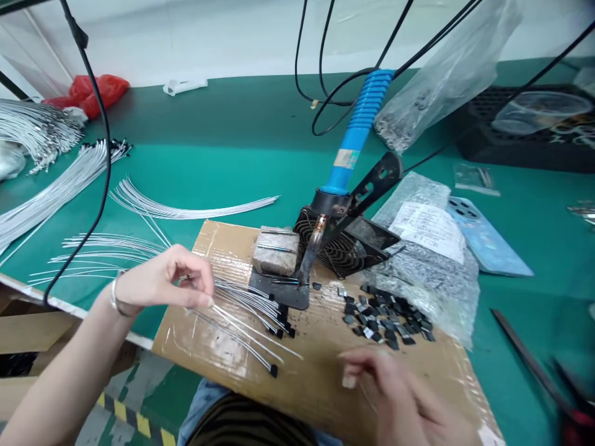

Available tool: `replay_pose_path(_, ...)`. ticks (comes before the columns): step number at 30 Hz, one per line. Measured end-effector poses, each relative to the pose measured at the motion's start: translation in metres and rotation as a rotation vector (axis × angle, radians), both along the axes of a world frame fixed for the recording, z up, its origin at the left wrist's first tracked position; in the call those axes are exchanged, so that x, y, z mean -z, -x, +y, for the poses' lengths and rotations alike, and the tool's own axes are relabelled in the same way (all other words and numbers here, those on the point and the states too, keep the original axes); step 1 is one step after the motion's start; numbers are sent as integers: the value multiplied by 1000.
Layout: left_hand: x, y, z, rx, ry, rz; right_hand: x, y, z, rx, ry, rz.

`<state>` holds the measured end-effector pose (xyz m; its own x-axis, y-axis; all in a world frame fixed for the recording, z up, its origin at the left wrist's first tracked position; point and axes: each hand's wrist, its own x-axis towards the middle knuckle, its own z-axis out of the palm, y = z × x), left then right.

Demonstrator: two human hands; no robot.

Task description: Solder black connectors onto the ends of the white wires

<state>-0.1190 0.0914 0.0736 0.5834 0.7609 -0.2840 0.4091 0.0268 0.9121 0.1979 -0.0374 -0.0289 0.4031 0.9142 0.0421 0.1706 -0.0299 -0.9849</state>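
Note:
My left hand (179, 279) is closed in a pinch on thin white wires (253, 331), whose ends point right over the cardboard (316, 365). Beside and under that hand lie more white wires (246, 297) with black connectors (283, 319) on their tips; one connector (273, 370) sits lower down. My right hand (385, 384), blurred, hovers over the front right of the cardboard with its fingers bent; whether it holds anything is unclear. Small black pieces (390, 316) are heaped just beyond it. A blue-handled soldering iron (344, 161) leans above a grey block (276, 251).
A small black fan (330, 241) stands behind the iron tip. Bubble wrap (432, 272) and a light-blue phone (488, 235) lie to the right, with dark tweezers (525, 353) nearer me. Bundles of white wires (56, 186) cover the left side. A black cable (105, 124) hangs at left.

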Motion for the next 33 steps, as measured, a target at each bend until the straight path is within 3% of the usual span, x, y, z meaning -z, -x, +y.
replay_pose_path(4, 35, -19, -13, -59, 98, -80, -20, 31, -4, -248, 69, 156)
replay_pose_path(7, 44, -26, -21, -63, 102, -92, -22, 42, -2, -267, 118, 198)
replay_pose_path(15, 41, -18, -25, -78, 54, -58, -23, 44, 4, -194, 184, 170)
replay_pose_path(26, 39, -10, -14, 56, -95, -71, -21, 43, 4, -200, 177, 186)
replay_pose_path(29, 35, -21, -23, 54, -107, 53, -18, 43, 5, -226, 115, 143)
replay_pose_path(33, 30, -58, -48, 11, -124, 171, -14, 46, 6, -255, 66, 100)
